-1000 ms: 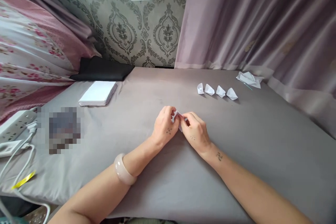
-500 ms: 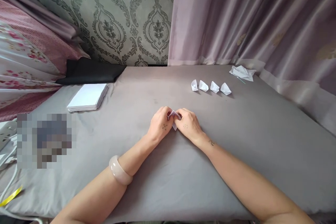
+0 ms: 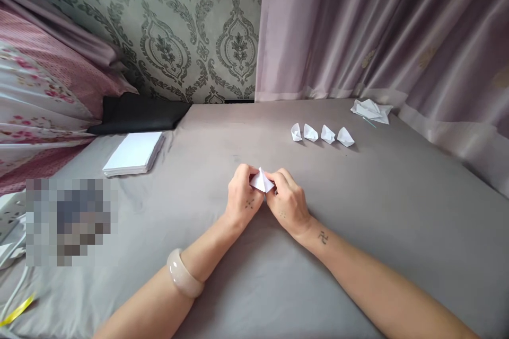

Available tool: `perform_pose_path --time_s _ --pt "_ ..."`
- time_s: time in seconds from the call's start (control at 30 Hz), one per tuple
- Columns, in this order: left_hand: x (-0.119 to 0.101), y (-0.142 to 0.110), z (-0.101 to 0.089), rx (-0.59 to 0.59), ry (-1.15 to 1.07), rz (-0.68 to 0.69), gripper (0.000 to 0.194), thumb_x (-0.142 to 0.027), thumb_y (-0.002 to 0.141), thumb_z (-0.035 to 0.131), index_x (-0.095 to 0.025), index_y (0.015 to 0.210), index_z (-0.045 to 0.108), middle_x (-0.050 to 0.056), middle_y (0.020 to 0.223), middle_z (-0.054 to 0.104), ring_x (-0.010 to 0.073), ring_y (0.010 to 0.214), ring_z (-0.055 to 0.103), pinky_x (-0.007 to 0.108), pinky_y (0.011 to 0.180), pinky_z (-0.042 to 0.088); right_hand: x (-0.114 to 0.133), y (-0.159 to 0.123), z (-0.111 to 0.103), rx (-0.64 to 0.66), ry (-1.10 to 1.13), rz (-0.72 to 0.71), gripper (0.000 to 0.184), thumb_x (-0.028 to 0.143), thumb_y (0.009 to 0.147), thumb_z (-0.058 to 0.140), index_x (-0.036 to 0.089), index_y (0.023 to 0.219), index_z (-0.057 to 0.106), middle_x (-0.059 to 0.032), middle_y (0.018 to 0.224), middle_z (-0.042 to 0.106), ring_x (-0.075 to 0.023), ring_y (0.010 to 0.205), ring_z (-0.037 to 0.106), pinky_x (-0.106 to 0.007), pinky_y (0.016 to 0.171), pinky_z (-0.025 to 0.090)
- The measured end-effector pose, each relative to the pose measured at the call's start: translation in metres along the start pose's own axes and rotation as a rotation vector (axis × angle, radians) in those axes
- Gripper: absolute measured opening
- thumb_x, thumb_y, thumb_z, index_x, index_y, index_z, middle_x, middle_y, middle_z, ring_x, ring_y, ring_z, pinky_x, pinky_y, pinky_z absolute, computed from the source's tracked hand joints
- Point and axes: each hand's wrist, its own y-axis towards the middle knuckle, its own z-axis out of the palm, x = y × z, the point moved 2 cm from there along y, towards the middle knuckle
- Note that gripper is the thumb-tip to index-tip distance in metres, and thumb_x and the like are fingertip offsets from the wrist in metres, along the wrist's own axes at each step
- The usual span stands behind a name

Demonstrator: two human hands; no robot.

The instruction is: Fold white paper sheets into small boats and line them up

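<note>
Between my two hands is a small piece of folded white paper, its peak pointing up and away from me. My left hand pinches its left side, the fingertips partly hidden behind the paper. On the right side, my right hand grips it with thumb and curled fingers. Both hands are close together above the grey cloth. Beyond them, several small folded white paper shapes stand in a row.
A stack of white paper lies at the left, near a black cloth-like sheet. More folded papers rest at the far right beside the curtain. White cables and a yellow strip are at the near left.
The folded paper has turned in my fingers, so a wider, pointed face now shows. Both hands remain on it, with their fingers shifted. The view has tilted slightly.
</note>
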Motion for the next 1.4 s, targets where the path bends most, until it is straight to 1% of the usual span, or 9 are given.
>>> perform_pose_path --time_s 0.1,0.27,0.33,0.5,0.67,0.77,0.93,1.17,1.4 --pt "-0.002 -0.003 -0.002 -0.072 -0.019 0.136 0.018 -0.006 0.074 0.052 -0.020 0.084 0.049 0.000 0.080 0.059 0.0106 0.066 0.053 0.022 0.061 0.044 0.002 0.002 -0.004 -0.048 -0.001 -0.039 0.018 0.014 0.090 0.045 0.017 0.094 0.062 -0.0042 0.076 0.061 -0.0140 0.068 0.060 -0.022 0.057 0.041" --pt "-0.001 -0.005 -0.003 0.007 -0.002 0.245 0.022 -0.003 0.078 0.045 -0.021 0.090 0.047 0.001 0.087 0.058 0.0117 0.073 0.053 0.023 0.067 0.046 -0.002 0.004 -0.006 0.040 0.000 0.014 0.028 0.014 0.089 0.042 0.019 0.110 0.060 -0.0059 0.087 0.068 -0.0167 0.077 0.063 -0.024 0.065 0.045" --pt "-0.001 -0.005 -0.002 0.071 0.025 0.224 0.022 -0.003 0.078 0.043 -0.021 0.090 0.048 0.002 0.088 0.058 0.0123 0.073 0.052 0.024 0.067 0.045 -0.004 0.004 -0.004 0.119 -0.034 0.041 0.033 0.013 0.088 0.042 0.020 0.115 0.059 -0.0068 0.094 0.069 -0.0180 0.082 0.064 -0.025 0.068 0.045" --pt "0.007 -0.001 -0.001 0.197 0.077 0.044 0.017 -0.008 0.081 0.044 -0.021 0.086 0.054 0.003 0.088 0.057 0.0142 0.074 0.052 0.025 0.064 0.044 -0.014 0.004 0.001 0.273 -0.154 0.140 0.024 0.016 0.087 0.048 0.025 0.099 0.066 -0.0039 0.091 0.069 -0.0173 0.077 0.062 -0.026 0.064 0.038" --pt "0.013 0.007 -0.001 0.284 0.114 -0.058 0.008 -0.013 0.080 0.053 -0.020 0.079 0.055 0.001 0.079 0.059 0.0170 0.077 0.052 0.029 0.071 0.045 -0.026 0.006 0.006 0.375 -0.121 0.198 0.021 0.020 0.088 0.050 0.028 0.096 0.068 -0.0017 0.092 0.065 -0.0155 0.074 0.058 -0.025 0.062 0.036" --pt "0.016 0.011 0.000 0.372 0.089 -0.058 0.013 -0.009 0.078 0.052 -0.020 0.081 0.057 0.001 0.080 0.060 0.0168 0.077 0.053 0.029 0.072 0.045 -0.028 0.006 0.007 0.414 -0.085 0.196 0.023 0.017 0.087 0.050 0.027 0.100 0.067 -0.0019 0.096 0.062 -0.0148 0.077 0.057 -0.025 0.063 0.037" --pt "0.027 0.014 0.002 0.515 0.058 0.126 0.023 -0.002 0.077 0.046 -0.020 0.085 0.057 0.003 0.089 0.061 0.0174 0.086 0.053 0.028 0.075 0.046 -0.030 0.007 0.005 0.514 -0.054 0.151 0.031 0.010 0.083 0.049 0.024 0.106 0.065 -0.0036 0.101 0.059 -0.0156 0.086 0.056 -0.024 0.068 0.039" --pt "0.035 0.013 0.000 0.635 0.124 0.436 0.021 -0.012 0.093 0.037 -0.018 0.095 0.057 0.007 0.099 0.061 0.0184 0.090 0.053 0.031 0.081 0.047 -0.030 0.008 -0.006 0.599 -0.106 0.029 0.035 0.007 0.085 0.044 0.022 0.110 0.063 -0.0063 0.104 0.057 -0.0177 0.092 0.053 -0.026 0.069 0.041" --pt "0.030 0.014 -0.005 0.705 0.197 0.559 0.028 -0.017 0.098 0.031 -0.016 0.099 0.059 0.010 0.097 0.061 0.0187 0.089 0.053 0.031 0.076 0.049 -0.035 0.005 -0.012 0.613 -0.097 -0.125 0.035 0.010 0.089 0.043 0.024 0.117 0.060 -0.0071 0.113 0.057 -0.0195 0.098 0.052 -0.030 0.075 0.045"
